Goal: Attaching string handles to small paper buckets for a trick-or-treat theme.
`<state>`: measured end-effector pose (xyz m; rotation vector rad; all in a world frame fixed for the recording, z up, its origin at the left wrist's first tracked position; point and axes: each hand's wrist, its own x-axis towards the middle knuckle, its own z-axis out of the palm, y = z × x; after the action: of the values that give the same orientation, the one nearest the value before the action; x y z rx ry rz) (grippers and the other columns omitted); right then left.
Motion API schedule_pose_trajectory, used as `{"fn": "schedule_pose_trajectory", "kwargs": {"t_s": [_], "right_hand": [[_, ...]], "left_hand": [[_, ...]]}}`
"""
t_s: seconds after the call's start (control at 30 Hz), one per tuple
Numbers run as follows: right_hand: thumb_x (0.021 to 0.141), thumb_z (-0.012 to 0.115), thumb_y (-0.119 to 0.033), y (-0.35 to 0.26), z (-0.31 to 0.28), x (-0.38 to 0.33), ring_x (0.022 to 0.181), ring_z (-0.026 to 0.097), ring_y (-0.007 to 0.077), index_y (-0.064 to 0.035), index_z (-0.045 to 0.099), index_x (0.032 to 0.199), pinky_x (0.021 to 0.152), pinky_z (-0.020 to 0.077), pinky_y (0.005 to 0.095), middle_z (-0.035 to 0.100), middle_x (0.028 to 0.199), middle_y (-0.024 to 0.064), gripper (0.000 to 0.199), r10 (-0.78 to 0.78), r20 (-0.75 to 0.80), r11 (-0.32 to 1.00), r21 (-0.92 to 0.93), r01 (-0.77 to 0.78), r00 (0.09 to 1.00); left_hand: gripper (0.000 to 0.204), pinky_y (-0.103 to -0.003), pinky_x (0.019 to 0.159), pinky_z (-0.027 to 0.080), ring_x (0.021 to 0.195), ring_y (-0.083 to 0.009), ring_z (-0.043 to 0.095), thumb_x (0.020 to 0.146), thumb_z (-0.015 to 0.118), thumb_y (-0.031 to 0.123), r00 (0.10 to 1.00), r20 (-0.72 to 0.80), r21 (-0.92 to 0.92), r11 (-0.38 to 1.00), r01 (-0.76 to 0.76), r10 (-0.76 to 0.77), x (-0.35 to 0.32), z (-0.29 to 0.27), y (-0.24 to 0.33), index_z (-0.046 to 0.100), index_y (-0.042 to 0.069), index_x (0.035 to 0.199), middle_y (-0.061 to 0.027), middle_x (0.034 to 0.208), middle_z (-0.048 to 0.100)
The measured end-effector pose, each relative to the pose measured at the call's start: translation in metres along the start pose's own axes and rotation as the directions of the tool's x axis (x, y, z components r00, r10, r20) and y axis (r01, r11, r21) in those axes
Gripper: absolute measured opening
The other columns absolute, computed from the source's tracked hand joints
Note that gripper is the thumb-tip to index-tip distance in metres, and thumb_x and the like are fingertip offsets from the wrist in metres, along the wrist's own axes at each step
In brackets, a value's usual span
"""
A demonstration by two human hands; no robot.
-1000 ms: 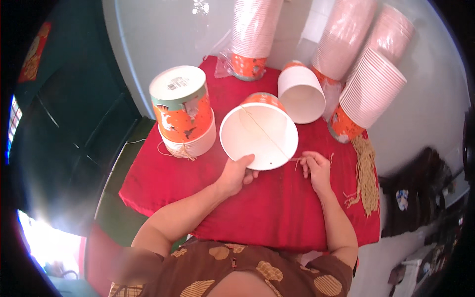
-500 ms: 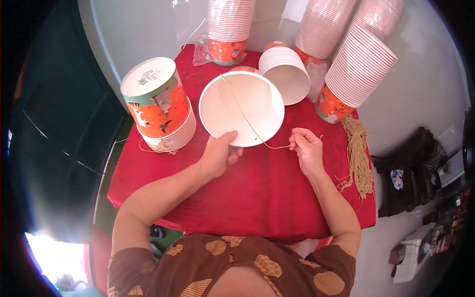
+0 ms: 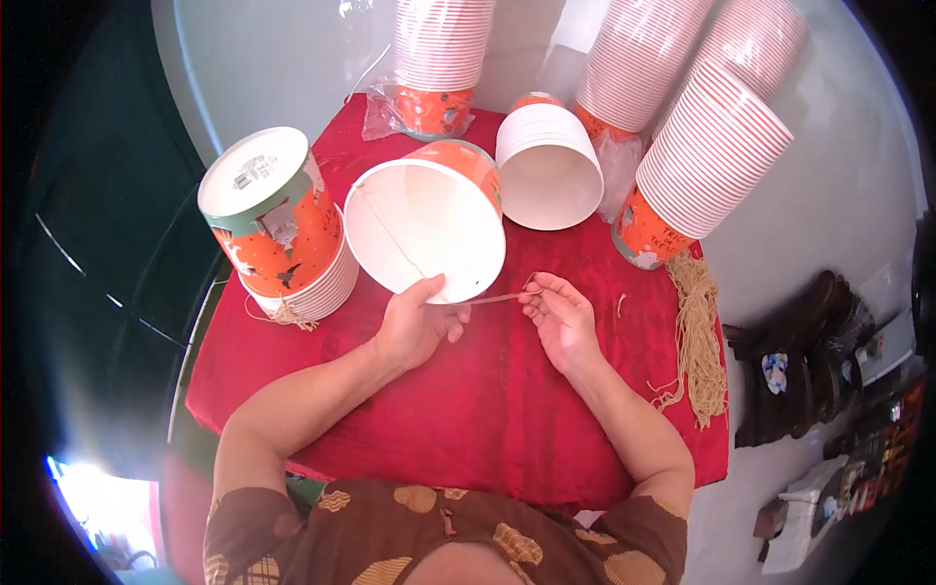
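Observation:
A paper bucket (image 3: 429, 229), white inside and orange with green outside, is tipped with its mouth toward me. My left hand (image 3: 414, 327) grips its near rim, thumb inside and fingers beneath. A thin tan string (image 3: 395, 236) runs across the mouth from the far left rim toward my left thumb. Beyond the rim, string stretches to my right hand (image 3: 561, 320), whose thumb and fingers pinch it. A small dark hole shows in the bucket's wall near the right of my thumb. How the string passes at the rim is hidden by my left hand.
Upside-down buckets (image 3: 278, 219) with string at their rims stand on the left. A nested white stack (image 3: 551, 171) lies behind. Tall bucket stacks (image 3: 439, 58), (image 3: 712, 146) stand at the back, some plastic-wrapped. A bundle of tan strings (image 3: 697, 341) hangs at the red-covered table's (image 3: 439, 429) right edge.
The bucket has shifted left and turned, showing more of its orange side. My right hand has moved left and lower, closer to the rim. A short bit of string now shows to its right.

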<state>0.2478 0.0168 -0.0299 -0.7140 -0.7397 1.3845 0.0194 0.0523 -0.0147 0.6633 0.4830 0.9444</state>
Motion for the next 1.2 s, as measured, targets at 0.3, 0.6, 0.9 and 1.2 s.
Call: {"fn": "schedule_pose_trajectory", "kwargs": {"t_s": [0.3,0.6,0.9,1.2], "right_hand": [[0.093,0.057,-0.013,-0.004,-0.009,0.009,0.102,0.062,0.0260,-0.0012,0.057,0.114,0.090,0.0490,0.0380,0.064,0.105,0.0108,0.023,0.009,-0.080,0.999,0.041,-0.005,0.997],[0.094,0.052,-0.005,-0.015,-0.007,0.003,0.079,0.064,0.0214,-0.0021,0.057,0.106,0.070,0.0535,0.0326,0.062,0.089,0.0071,0.013,-0.058,-0.077,0.985,0.157,0.070,0.995],[0.094,0.053,-0.007,-0.015,0.034,-0.020,0.065,0.055,0.0149,-0.0005,0.042,0.128,0.058,0.0469,0.0280,0.055,0.081,0.0057,0.036,0.008,0.204,0.996,-0.090,0.011,0.979],[0.094,0.053,-0.007,-0.004,0.033,-0.026,0.073,0.057,0.0137,0.0029,0.037,0.133,0.067,0.0479,0.0267,0.061,0.088,0.0080,0.043,0.063,0.253,0.986,-0.162,-0.022,0.965]], "left_hand": [[0.042,-0.035,0.052,0.046,0.056,-0.0261,0.058,0.096,0.037,0.033,0.986,0.135,0.034,0.995,0.092,-0.096,-0.004,0.003,-0.001,0.055,-0.003,0.105,-0.0178,0.072,0.064],[0.039,-0.036,0.051,0.045,0.058,-0.0260,0.058,0.096,0.038,0.032,0.984,0.146,-0.012,0.995,0.101,-0.098,-0.005,-0.004,-0.004,0.054,-0.003,0.106,-0.0171,0.073,0.064],[0.043,-0.035,0.052,0.045,0.061,-0.0253,0.059,0.098,0.036,0.036,0.985,0.137,-0.027,0.994,0.107,-0.103,-0.004,-0.004,-0.001,0.051,-0.002,0.111,-0.0162,0.074,0.063],[0.047,-0.037,0.061,0.049,0.084,-0.0264,0.062,0.096,0.039,0.038,0.995,0.095,-0.106,0.994,0.037,-0.027,-0.003,0.001,-0.004,0.050,-0.001,0.120,-0.0195,0.112,0.060]]}}
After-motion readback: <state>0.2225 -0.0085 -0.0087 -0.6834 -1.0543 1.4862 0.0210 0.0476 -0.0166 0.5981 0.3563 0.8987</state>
